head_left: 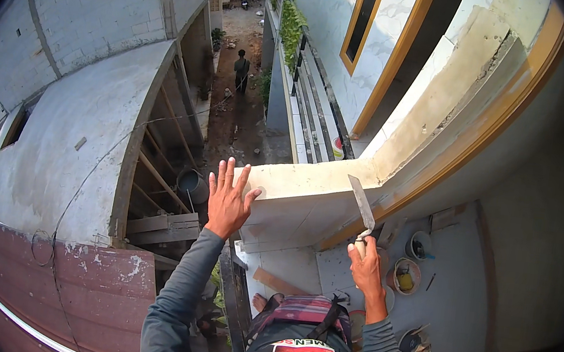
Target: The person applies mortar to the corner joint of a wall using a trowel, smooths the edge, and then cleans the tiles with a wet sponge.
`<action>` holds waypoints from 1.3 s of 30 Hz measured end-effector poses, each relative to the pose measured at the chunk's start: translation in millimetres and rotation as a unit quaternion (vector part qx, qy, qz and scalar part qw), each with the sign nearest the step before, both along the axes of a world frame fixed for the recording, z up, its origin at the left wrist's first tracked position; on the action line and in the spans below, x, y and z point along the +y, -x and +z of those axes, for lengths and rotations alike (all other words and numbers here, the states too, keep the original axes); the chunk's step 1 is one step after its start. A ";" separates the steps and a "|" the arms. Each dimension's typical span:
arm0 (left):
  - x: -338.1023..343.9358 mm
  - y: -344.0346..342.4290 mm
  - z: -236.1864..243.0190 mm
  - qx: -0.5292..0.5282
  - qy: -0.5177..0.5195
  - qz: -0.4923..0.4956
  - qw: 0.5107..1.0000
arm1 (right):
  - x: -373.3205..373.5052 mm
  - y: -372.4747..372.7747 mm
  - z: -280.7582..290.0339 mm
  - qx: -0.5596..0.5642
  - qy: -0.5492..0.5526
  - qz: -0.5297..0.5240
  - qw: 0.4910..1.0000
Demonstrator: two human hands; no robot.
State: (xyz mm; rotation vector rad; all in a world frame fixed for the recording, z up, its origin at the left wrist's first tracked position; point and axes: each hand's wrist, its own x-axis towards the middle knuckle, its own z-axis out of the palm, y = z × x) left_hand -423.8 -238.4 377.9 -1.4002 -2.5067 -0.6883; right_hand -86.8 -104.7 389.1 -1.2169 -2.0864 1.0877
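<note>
Head view: left hand [226, 206] lies spread on the ledge [306, 181]; right hand [367, 272] grips a trowel [361, 203]. Smoothing seems mostly done, the ragged seam [450, 116] remaining.

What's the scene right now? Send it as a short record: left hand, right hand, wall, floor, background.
Left hand: the left hand, fingers spread, at the near left end of the wall top
Right hand: the right hand gripping a trowel by its handle, blade tip over the wall top; contact unclear
Wall: pale wall top, meeting another stretch at a corner
Floor: buckets at lower right
Background: a person standing in the alley below
</note>
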 end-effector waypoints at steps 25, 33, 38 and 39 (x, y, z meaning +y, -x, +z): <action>-46.2 18.4 -63.1 -0.327 -0.212 -0.006 0.921 | -34.6 96.4 -63.4 -0.120 -0.218 0.025 0.968; 8.2 52.4 -59.2 -0.761 -0.566 -0.003 0.318 | -98.5 190.0 -34.7 -0.101 -0.133 0.175 0.970; -1.7 72.3 -53.6 -0.747 -0.417 0.165 0.491 | -68.5 155.5 -28.0 -0.022 -0.158 0.150 0.976; -5.8 76.3 -53.8 -0.609 -0.276 0.257 0.697 | -61.7 147.4 -33.0 0.027 -0.176 0.129 0.976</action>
